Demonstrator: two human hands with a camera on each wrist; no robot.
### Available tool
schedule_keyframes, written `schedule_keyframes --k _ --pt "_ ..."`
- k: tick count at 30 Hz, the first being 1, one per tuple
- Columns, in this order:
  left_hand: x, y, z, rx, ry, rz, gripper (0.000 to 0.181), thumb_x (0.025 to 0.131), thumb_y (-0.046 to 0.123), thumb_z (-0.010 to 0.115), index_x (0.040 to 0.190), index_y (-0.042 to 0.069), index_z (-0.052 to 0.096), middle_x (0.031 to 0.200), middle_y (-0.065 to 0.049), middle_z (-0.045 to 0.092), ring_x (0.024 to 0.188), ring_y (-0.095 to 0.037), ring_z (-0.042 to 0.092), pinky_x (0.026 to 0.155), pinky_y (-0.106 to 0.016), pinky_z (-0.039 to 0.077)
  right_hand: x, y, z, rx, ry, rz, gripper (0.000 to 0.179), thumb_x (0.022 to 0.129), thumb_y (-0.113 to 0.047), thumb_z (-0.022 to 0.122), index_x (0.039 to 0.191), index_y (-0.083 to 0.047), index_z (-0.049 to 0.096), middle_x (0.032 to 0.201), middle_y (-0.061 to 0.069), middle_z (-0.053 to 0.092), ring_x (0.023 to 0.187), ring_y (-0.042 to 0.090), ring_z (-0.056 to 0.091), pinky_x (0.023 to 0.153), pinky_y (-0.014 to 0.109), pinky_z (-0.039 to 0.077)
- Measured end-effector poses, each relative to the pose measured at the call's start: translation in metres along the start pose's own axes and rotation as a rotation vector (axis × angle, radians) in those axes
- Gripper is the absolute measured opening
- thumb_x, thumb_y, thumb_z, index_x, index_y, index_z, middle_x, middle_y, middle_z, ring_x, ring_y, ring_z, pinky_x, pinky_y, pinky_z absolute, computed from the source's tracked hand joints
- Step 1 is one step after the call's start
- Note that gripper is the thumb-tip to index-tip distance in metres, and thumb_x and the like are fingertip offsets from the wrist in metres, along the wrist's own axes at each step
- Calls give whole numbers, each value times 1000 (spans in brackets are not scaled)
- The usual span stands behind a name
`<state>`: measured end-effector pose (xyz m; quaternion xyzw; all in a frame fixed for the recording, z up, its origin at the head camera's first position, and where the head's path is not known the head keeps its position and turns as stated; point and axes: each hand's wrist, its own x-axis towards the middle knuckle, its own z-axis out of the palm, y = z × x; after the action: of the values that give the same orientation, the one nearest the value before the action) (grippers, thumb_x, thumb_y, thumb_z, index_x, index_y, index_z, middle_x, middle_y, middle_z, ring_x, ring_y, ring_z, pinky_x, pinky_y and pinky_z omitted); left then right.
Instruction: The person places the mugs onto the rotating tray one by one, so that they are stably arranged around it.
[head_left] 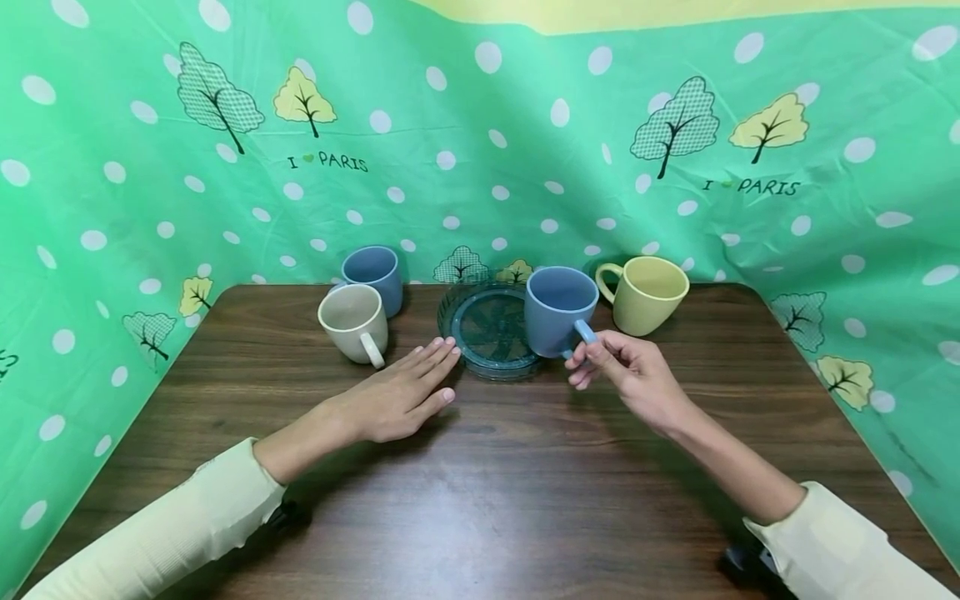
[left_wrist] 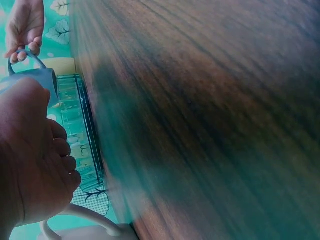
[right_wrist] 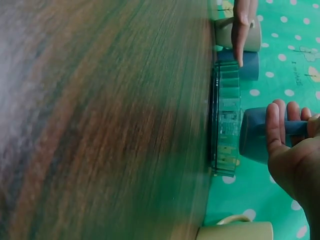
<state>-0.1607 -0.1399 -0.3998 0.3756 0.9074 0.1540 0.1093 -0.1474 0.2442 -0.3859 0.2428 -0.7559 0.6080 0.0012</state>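
My right hand (head_left: 637,375) grips a blue mug (head_left: 549,321) by its handle. The mug is upright in the head view, over the right side of a round teal glass dish (head_left: 487,367). From the right wrist view, the mug's base (right_wrist: 246,132) appears lifted off the table, above the dish's rim. Beside the dish's left edge is my left hand (head_left: 401,396), palm down with straight fingers, holding nothing. Its fingertips are close to the glass; whether they touch it I cannot tell. A white mug (head_left: 351,327) stands behind the left hand.
Behind the white mug is a second blue mug (head_left: 381,283). A yellow mug (head_left: 651,296) stands at the back right, its handle toward the held mug. Under everything lies a dark wooden table (head_left: 465,508), backed by a green dotted cloth (head_left: 420,158).
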Motion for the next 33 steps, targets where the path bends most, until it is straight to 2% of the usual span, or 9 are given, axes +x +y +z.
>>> schedule_keyframes --k 8,19,25,33 --pt "-1 0 -1 -7 3 2 69 125 41 37 179 3 22 190 -19 12 179 -37 10 146 -57 16 3 1 8 37 -11 14 31 120 -7 51 111 16 69 102 0 83 85 10 82 78 31 71" --pt "-2 0 -2 -10 9 4 68 124 40 39 179 2 23 190 -20 13 179 -38 11 146 -59 16 6 -1 17 43 -29 32 33 121 -10 51 112 16 69 104 12 82 87 11 83 79 32 71" --pt "-1 0 -1 -3 10 12 68 124 39 39 179 2 23 190 -20 13 179 -38 10 146 -59 16 7 -1 21 45 -37 47 32 120 -10 52 112 15 69 103 9 82 87 10 82 80 32 71" --pt "0 0 -1 -1 10 17 68 124 39 39 179 1 23 190 -21 14 179 -39 11 146 -59 17 9 0 26 42 -45 56 31 120 -11 53 113 14 71 105 19 81 87 11 82 80 33 71"
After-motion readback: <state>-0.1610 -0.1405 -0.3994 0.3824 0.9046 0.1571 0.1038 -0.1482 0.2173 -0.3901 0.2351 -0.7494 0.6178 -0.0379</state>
